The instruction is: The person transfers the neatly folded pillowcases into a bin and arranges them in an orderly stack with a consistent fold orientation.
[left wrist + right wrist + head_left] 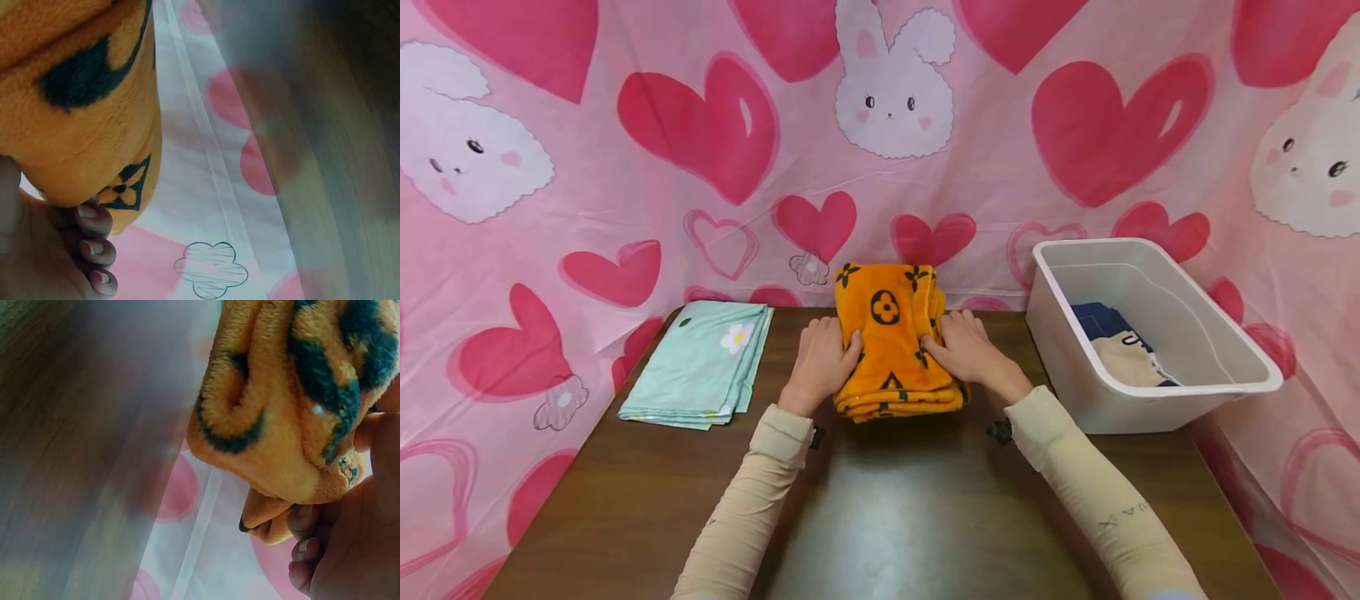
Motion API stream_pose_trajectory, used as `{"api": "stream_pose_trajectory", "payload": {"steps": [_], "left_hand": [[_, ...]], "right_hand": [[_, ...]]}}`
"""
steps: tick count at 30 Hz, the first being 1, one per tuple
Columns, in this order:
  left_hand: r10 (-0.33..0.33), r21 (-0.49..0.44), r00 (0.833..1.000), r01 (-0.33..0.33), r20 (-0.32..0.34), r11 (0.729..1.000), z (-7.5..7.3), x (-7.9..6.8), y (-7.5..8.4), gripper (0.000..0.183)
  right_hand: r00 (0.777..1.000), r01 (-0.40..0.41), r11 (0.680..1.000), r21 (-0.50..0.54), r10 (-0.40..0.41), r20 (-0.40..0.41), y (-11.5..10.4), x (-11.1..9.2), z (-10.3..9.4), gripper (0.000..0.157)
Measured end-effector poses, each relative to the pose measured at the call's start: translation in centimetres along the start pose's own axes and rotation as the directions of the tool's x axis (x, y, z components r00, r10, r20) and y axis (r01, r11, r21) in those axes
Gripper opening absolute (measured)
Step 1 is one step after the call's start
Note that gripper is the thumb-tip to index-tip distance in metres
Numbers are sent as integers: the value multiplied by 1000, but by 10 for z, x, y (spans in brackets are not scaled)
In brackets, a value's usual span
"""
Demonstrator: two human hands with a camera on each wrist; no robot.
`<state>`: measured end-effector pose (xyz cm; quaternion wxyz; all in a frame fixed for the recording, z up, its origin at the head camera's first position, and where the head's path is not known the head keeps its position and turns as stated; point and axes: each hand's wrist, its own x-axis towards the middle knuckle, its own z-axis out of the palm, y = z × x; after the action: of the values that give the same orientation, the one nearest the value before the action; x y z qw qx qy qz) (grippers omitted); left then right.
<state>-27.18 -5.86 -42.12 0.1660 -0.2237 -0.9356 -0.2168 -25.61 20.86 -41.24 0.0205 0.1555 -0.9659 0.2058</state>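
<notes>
A folded orange plush cloth [887, 342] with dark flower patterns is held between both hands near the back of the table in the head view. My left hand [823, 358] grips its left side, thumb on top. From the right, my right hand [973, 352] grips it the same way. In the left wrist view, curled fingers [97, 247] show at the underside of the cloth. The right wrist view shows the layered folds [250, 412] at its front, with fingers curled below its edge.
On the left of the brown table [880, 517] lies a folded mint-green cloth [700, 358] with a white flower. A white plastic bin [1097, 408] stands at the right, holding dark blue and beige folded fabric [1123, 357]. A pink heart-and-rabbit curtain [985, 175] hangs behind.
</notes>
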Motion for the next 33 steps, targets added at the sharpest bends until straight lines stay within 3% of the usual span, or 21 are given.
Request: {"api": "stream_pose_trajectory", "payload": {"steps": [5, 21, 33], "left_hand": [[14, -13, 999, -14, -32, 1000, -1, 2, 3, 38], [48, -14, 998, -49, -43, 999, -6, 10, 14, 38], [53, -26, 998, -54, -42, 998, -8, 18, 24, 38]], "right_hand": [[1000, 0, 1000, 24, 0, -8, -2, -1, -6, 37], [999, -23, 999, 34, 23, -23, -3, -8, -17, 36], [998, -49, 999, -13, 48, -43, 0, -14, -30, 36]]}}
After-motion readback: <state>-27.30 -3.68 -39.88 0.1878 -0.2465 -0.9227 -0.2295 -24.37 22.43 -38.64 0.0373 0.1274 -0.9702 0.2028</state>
